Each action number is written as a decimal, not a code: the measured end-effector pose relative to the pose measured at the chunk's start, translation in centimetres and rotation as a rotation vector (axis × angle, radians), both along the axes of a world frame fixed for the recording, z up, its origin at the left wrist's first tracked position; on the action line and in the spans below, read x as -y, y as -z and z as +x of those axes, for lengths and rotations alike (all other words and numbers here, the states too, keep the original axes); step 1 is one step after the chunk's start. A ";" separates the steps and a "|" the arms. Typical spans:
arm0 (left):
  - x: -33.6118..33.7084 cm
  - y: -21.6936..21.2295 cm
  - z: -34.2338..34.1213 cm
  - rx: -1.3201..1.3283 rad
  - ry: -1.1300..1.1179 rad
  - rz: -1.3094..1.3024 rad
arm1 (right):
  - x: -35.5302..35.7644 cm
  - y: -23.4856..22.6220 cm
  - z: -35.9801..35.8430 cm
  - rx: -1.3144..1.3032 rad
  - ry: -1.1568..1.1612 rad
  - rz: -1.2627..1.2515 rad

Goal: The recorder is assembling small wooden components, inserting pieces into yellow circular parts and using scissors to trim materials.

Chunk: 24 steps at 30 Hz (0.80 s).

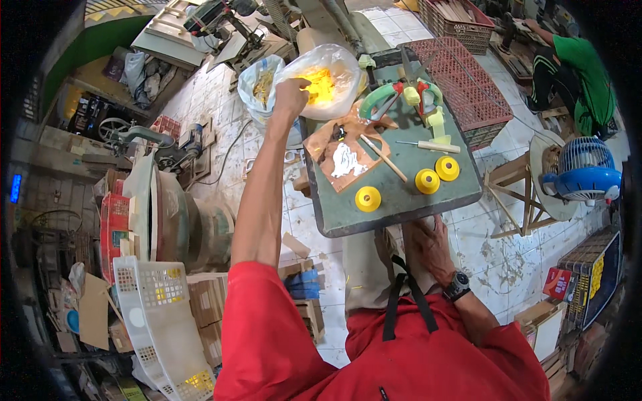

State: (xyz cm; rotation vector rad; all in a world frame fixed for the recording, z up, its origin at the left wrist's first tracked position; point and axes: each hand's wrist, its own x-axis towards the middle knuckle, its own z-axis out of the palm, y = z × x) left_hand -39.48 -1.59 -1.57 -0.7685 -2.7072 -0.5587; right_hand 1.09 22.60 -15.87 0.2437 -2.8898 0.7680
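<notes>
Plastic bag (331, 80) of yellow parts, beyond the green table's (348, 224) far-left corner: I see my left hand (291, 93) reaching into its mouth, finger spread hidden; right hand (428, 246) flat at the near edge; picking step, I judge.

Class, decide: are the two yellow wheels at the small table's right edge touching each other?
Cannot tell. In the head view the two yellow wheels sit edge to edge, with no plain gap or contact.

Three round yellow plastic wheels (427, 180) on the grey-green worktable (401, 200), near its front edge. Clear plastic bag (328, 80), yellow pieces inside. Red plastic crate (461, 80), grid-patterned.
</notes>
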 end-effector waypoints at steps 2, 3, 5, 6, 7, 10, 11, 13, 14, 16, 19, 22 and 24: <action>-1.0 1.8 -1.9 0.074 -0.009 -0.115 | -0.3 0.0 -0.3 0.015 0.031 -0.034; -0.9 3.0 -2.5 0.081 -0.029 -0.140 | -0.4 0.4 -0.2 0.030 0.043 -0.056; -1.3 4.3 -3.2 0.079 -0.046 -0.236 | -0.6 0.6 -0.3 0.062 0.075 -0.110; -1.8 4.5 -3.3 0.083 -0.079 -0.220 | -0.7 0.5 -0.4 0.078 0.095 -0.142; -2.2 4.6 -3.3 0.088 -0.116 -0.205 | -0.7 0.4 -0.4 0.094 0.111 -0.175; -2.3 4.6 -2.6 0.119 -0.194 -0.150 | -0.9 -0.6 -0.8 0.062 0.097 -0.135; -2.3 4.1 -2.4 0.126 -0.212 -0.129 | -1.0 -0.2 -0.7 0.052 0.108 -0.138; -2.0 3.1 -1.9 0.290 -0.271 0.268 | -1.1 0.9 -0.4 0.035 0.127 -0.143; -1.8 2.5 -1.7 0.368 -0.300 0.467 | -1.0 0.5 -0.5 0.035 0.114 -0.153; -1.8 1.0 -1.6 0.570 -0.257 0.739 | -1.0 -0.5 -0.7 0.036 0.089 -0.175; -0.6 -0.8 -1.5 0.748 -0.175 0.996 | -0.7 -0.7 -0.7 0.030 0.088 -0.178; -0.8 -2.0 -0.3 0.724 -0.141 1.071 | -0.9 -0.3 -0.4 0.058 0.062 -0.177; -1.2 -2.6 1.0 0.643 -0.112 1.064 | -0.7 -0.9 -0.5 0.045 0.099 -0.232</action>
